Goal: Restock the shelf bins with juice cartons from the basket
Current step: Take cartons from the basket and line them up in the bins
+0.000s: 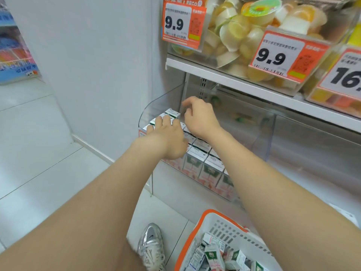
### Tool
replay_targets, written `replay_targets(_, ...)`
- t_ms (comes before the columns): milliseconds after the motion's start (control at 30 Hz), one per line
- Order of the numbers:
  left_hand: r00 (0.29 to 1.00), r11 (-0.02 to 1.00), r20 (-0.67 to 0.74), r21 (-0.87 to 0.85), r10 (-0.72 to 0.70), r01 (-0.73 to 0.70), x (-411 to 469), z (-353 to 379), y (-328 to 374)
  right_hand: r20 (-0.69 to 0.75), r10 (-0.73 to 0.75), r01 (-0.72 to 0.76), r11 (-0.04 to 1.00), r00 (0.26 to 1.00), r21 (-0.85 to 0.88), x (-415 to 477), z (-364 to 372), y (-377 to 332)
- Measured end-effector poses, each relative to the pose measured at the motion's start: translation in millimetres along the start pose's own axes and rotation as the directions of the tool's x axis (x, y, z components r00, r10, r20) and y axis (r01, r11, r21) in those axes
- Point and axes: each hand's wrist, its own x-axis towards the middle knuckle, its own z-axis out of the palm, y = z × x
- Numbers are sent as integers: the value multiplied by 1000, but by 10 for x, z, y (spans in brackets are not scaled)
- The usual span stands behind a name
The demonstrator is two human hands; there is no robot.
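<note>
1. Bin (154, 106): clear-walled, at the left end of the lower shelf (224, 77). It is the one both hands reach into.
2. Cartons (197, 159): they stand upright in the bin, long axis vertical and tops up, in rows running front to back. The front and middle look filled.
3. Rear carton (172, 112): the farthest one in view, at the back left of the bin, upright like the others.
4. Left hand (166, 139): the fingers (166, 122) are straight and spread, lying flat on the carton tops of the left rows. They grip nothing, and their tips stop just short of the rear carton.
5. Right hand (201, 118): it is deeper in, over the back of the bin. The fingers (187, 106) are loosely bent and point down and left, with nothing seen in them. The palm side is hidden.
6. Deciding relation: the rear carton lies just left of and below the right fingers, close but seemingly apart. The right hand is the nearer to the back, where any free room probably lies, though its own bulk hides that spot.
7. Basket (197, 229): it sits on the floor below the bin, beside a shoe (150, 243) and under the right forearm.
8. Loose cartons (213, 255): they lie jumbled on their sides in the basket, well apart from both hands. The next one likely needs turning upright before it goes in.
</note>
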Motion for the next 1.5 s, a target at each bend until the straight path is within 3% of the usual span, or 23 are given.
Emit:
replay_targets(167,977,986,-153,98,149,-135,-489,-87,422,-296,-108,139,986,949,88,-1089,-510,-85)
replay_targets(233,958,963,-96,21,271,-270,-710,6,611,-329,-119,153,985,937,78,-1612,-669,0)
replay_targets(300,929,931,51,-16,366,-365,-924,133,792,-316,-114,133,990,942,39,-2116,-765,138)
replay_targets(367,885,899,195,30,423,-437,-1117,286,991,-214,-52,54,999,975,1,-2571,-759,364)
replay_targets(467,826,859,340,89,449,-504,-1353,696,1250,147,113,-105,993,983,-61,-3114,-641,754)
replay_targets(600,751,833,540,152,381,-532,-1545,1478,1447,576,249,-234,967,779,-101,-3639,-455,1194)
replay_targets(733,725,847,626,186,288,-497,-1639,2066,1571,634,318,-331,938,705,-103,-4018,-143,1499)
replay_targets(900,731,893,653,189,197,-409,-1694,2761,1468,727,425,-453,874,540,-174,-4406,325,1947)
replay_targets(1033,715,925,694,206,92,-319,-1778,3220,1345,718,519,-399,846,464,-354,-4625,522,2274)
replay_targets(1133,711,943,703,210,39,-260,-1756,3486,1258,687,550,-378,833,475,-405,-4706,658,2413)
replay_targets(1233,721,943,692,217,33,-252,-1737,3638,1238,703,493,-356,867,512,-349,-4772,821,2443)
replay_targets(1367,750,908,661,295,31,-297,-1755,3711,1267,679,427,-253,903,597,-347,-4836,1055,2314)
replay_targets(1500,740,850,672,379,19,-366,-1726,3809,1248,653,437,-209,892,618,-400,-4947,1292,2227)
